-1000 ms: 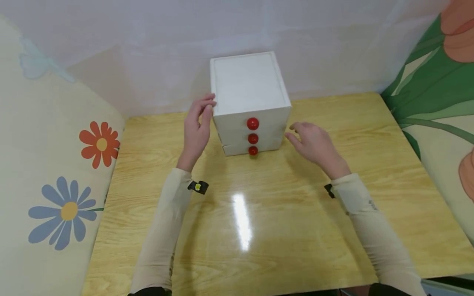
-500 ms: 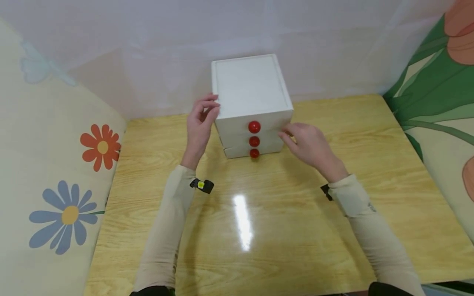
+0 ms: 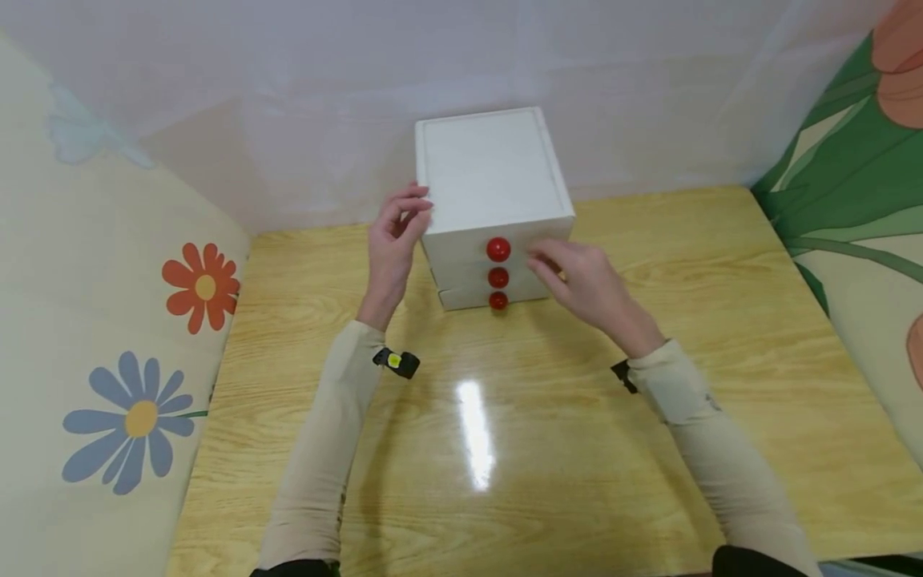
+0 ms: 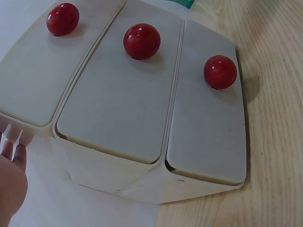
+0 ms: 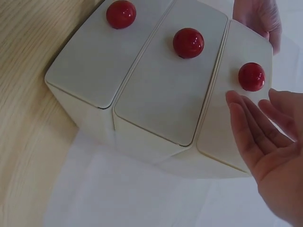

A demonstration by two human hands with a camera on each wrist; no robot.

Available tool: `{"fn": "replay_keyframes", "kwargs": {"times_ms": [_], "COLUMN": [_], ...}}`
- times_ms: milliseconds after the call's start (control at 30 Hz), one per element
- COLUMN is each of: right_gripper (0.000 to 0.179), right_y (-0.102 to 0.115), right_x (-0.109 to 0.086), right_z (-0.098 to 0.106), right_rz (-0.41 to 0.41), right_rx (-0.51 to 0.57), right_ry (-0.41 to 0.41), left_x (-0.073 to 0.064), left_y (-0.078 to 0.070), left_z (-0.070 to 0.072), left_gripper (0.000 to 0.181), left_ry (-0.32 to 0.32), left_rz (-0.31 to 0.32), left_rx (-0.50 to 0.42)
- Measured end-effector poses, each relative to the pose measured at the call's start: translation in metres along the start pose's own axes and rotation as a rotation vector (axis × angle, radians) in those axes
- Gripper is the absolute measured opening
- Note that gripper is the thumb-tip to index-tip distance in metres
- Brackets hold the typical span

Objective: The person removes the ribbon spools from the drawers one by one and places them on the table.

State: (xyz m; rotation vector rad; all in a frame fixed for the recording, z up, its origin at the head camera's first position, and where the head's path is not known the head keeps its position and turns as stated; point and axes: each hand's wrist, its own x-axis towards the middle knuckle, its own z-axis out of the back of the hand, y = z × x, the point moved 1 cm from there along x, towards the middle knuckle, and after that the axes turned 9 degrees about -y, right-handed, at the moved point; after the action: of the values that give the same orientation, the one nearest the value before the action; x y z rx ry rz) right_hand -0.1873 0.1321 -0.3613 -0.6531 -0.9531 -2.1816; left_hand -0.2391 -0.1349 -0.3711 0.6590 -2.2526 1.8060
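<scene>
A small white drawer cabinet (image 3: 493, 172) stands on the wooden table, its three drawers closed. Each drawer front carries a round red knob: the top knob (image 3: 498, 249), the middle knob (image 3: 498, 277) and the bottom knob (image 3: 498, 300). My left hand (image 3: 392, 248) has its fingertips at the cabinet's upper left edge, fingers slightly bent. In front of the top drawer, my right hand (image 3: 587, 284) holds nothing. In the right wrist view its relaxed fingers (image 5: 251, 125) lie just short of the top knob (image 5: 251, 76), with a gap between.
The wooden table (image 3: 562, 457) extends in front of the cabinet and to both sides. A pale cloth backdrop (image 3: 324, 104) hangs right behind it. Flower-printed panels (image 3: 115, 280) flank the table on the left and right.
My right hand has moved left from beside the cabinet to the front of the top drawer, close to its knob. The left hand stays at the upper left edge.
</scene>
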Motion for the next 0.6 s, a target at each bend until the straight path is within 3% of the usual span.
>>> {"fn": "replay_keyframes", "kwargs": {"times_ms": [200, 433, 600], "right_gripper": [0.023, 0.025, 0.029], "right_y": [-0.001, -0.002, -0.001], "right_x": [-0.001, -0.002, -0.002], "right_z": [-0.008, -0.018, -0.023], "right_rz": [0.022, -0.023, 0.004], "right_rx": [0.083, 0.133, 0.151], "right_ry": [-0.043, -0.059, -0.129], "left_x": [-0.003, -0.005, -0.005], "left_y": [0.003, 0.005, 0.007], "left_z": [0.002, 0.003, 0.002], "left_gripper": [0.014, 0.022, 0.027], "left_ry": [0.003, -0.003, -0.012], "left_rz": [-0.014, -0.026, -0.018], "left_rx": [0.012, -0.012, -0.029]}}
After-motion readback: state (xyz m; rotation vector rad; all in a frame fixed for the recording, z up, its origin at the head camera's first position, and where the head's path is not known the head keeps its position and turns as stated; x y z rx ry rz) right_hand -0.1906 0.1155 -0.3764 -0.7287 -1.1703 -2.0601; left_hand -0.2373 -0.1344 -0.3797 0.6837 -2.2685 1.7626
